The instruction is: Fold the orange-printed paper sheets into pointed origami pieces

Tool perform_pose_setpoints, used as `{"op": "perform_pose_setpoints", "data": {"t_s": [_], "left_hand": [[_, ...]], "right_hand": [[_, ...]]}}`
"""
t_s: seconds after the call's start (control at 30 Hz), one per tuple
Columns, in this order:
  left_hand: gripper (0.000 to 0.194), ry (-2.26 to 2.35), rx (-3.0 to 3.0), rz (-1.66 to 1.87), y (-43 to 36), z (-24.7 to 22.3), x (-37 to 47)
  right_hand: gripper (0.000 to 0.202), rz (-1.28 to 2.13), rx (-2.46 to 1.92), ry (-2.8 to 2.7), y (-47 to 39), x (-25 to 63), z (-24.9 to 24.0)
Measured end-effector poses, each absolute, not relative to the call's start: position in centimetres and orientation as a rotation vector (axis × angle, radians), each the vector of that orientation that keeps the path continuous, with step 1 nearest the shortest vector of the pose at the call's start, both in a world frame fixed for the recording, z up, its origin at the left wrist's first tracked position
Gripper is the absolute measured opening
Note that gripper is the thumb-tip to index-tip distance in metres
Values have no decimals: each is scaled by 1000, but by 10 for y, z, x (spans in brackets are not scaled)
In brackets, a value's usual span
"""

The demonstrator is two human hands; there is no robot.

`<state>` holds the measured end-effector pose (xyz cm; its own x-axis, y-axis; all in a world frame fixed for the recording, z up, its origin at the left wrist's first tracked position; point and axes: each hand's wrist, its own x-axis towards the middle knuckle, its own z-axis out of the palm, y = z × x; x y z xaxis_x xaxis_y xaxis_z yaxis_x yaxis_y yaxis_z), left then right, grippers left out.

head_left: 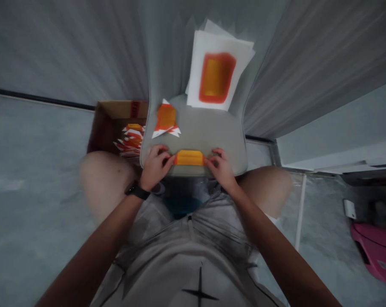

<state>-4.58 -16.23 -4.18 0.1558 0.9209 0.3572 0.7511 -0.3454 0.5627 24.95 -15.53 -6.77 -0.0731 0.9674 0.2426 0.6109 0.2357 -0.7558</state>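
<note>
A folded strip of orange and yellow paper (189, 157) lies along the front edge of a grey chair seat (208, 132). Its left end is pinched between the thumb and fingers of my left hand (156, 166). My right hand (221, 167) pinches the right end the same way. Behind my left hand, a small cluster of orange-and-white paper pieces (166, 118) rests on the seat. A stack of white sheets (194, 68) printed with an orange shape leans at the back right of the chair.
Left of the chair stands an open cardboard box (114, 111) holding several orange-and-white folded papers (132, 140). Grey curtains (68, 47) hang behind. A pink object (376, 251) and a small white item (349, 209) are on the floor at right. My knees flank the seat.
</note>
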Motion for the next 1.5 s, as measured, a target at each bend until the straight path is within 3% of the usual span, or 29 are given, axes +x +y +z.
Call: {"op": "perform_pose_setpoints", "data": {"t_s": [0.77, 0.93, 1.03, 1.27, 1.4, 1.5], "left_hand": [[23, 1748, 2093, 1082, -170, -52, -38], [20, 1754, 2128, 1101, -171, -57, -36], [24, 1536, 2254, 1004, -173, -61, -37], [43, 1269, 2367, 932, -179, -64, -38], [43, 1393, 2369, 1027, -181, -66, -28], [39, 1478, 2301, 1151, -188, -63, -17]], "right_hand": [[31, 498, -1574, -1634, -171, 232, -73], [32, 308, -1712, -1599, -188, 214, -57], [31, 264, -1860, -1637, -194, 206, -40], [36, 607, -1935, -1540, -183, 207, -34], [27, 1048, -1870, -1350, -180, 211, -36], [32, 1354, -1721, -1204, -187, 209, -30]]}}
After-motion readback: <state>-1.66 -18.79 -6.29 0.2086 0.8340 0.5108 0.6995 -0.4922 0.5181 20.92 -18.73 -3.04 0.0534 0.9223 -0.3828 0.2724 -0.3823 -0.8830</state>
